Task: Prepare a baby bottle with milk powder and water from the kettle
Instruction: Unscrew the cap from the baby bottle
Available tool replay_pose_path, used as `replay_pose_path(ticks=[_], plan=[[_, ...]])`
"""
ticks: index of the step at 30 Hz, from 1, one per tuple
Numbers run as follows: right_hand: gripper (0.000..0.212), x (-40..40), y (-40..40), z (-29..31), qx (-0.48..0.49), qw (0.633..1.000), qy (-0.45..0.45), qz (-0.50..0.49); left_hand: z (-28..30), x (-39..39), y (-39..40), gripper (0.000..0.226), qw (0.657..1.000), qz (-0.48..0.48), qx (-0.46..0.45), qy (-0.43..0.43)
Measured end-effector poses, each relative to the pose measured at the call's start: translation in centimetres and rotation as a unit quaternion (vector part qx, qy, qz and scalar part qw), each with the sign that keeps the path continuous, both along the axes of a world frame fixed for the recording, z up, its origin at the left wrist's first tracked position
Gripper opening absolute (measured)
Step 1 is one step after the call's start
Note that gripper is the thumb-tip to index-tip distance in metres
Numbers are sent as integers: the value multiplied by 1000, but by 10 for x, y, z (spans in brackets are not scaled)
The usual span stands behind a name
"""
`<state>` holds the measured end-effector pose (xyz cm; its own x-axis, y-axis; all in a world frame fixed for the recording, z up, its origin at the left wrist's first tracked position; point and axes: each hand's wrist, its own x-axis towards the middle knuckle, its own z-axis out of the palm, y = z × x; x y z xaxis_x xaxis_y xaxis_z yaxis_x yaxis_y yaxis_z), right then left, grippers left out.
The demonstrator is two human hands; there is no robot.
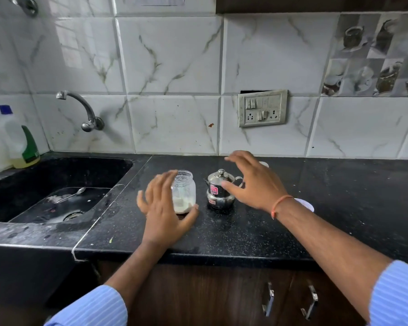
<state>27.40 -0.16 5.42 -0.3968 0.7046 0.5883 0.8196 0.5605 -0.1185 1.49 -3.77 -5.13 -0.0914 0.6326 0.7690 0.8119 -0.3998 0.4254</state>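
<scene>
A clear glass jar (186,192) with white milk powder at its bottom stands uncapped on the black counter (245,234). My left hand (163,208) hovers just in front and left of the jar, fingers spread, thumb near its base, not gripping. A small steel kettle (219,191) with a lid knob and a red sticker stands right of the jar. My right hand (250,182) floats open beside and above the kettle, covering its handle. A white object (305,204) peeks out behind my right wrist, and another white edge (265,164) shows behind my fingers.
A black sink (57,184) with a spoon (72,194) in it lies to the left, under a wall tap (80,109). A detergent bottle (19,140) stands in the far left corner. A switch and socket plate (262,108) is on the tiled wall. Cabinet handles sit below the counter edge.
</scene>
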Motion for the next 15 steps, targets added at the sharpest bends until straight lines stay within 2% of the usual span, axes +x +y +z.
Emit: replay_pose_path(ticks=[2, 4, 6, 9, 12, 15], plan=[[83, -19, 11, 13, -58, 997, -53, -20, 0, 8, -11, 77, 993, -44, 47, 100], [93, -30, 22, 20, -116, 990, -79, -35, -1, 17, -16, 67, 980, -93, 36, 170], [103, -35, 30, 22, -164, 979, -104, -60, -2, 26, -15, 63, 971, -134, -4, 198], [109, -37, 34, 21, -194, 968, -130, -88, 0, 32, -11, 60, 968, -156, -66, 187], [100, -34, 28, 21, -165, 976, -117, -85, 1, 36, -9, 58, 967, -153, -93, 181], [74, -23, 21, 26, -54, 992, -64, -97, 1, 38, -7, 57, 969, -147, -99, 174]])
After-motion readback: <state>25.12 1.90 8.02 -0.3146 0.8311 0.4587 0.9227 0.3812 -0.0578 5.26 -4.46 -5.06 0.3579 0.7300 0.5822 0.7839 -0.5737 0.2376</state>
